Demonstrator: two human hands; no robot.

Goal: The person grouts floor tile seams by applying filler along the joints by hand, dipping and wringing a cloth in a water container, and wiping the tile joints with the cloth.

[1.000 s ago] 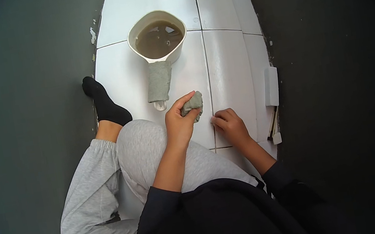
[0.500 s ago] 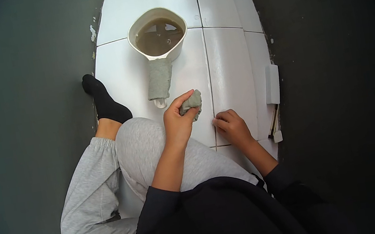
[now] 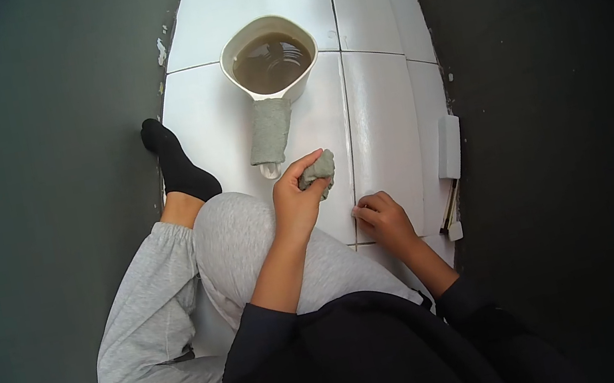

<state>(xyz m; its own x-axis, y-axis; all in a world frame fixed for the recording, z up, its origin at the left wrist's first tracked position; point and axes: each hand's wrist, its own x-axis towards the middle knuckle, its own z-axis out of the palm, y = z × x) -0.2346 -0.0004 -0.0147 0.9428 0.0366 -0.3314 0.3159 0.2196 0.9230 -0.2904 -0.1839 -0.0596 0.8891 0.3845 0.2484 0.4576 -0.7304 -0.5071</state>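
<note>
White tiles (image 3: 382,106) run beneath and beyond both hands, with a dark grey surface (image 3: 46,235) on either side. Beyond the left hand and to its left, a foot in a black sock (image 3: 182,172) lies near the tiles' edge; the grey trousers (image 3: 232,228) spread beside the left forearm.

Ahead of the left hand stands a pale dipper (image 3: 302,81) holding murky brown liquid (image 3: 266,68). Its handle points back toward that hand, wrapped in a grey-green sleeve (image 3: 270,131), with the pale handle tip (image 3: 269,171) showing close to the fingers. The filled dipper looks weighty at the bowl end and liable to spill if tilted; it would best be taken by the wrapped handle and kept level.

The left hand (image 3: 295,201) pinches a crumpled grey-green piece (image 3: 324,164) between thumb and fingers. The piece looks light, soft and easily squashed, perhaps damp; a gentle hold at the edge seems to suit it.

The right hand (image 3: 383,218) is apart from it, to the right and slightly nearer the body, low over a tile seam, fingers curled inward; whether they pinch anything cannot be told. Right of that hand lie a white block (image 3: 449,147) and thin sticks (image 3: 450,204).
</note>
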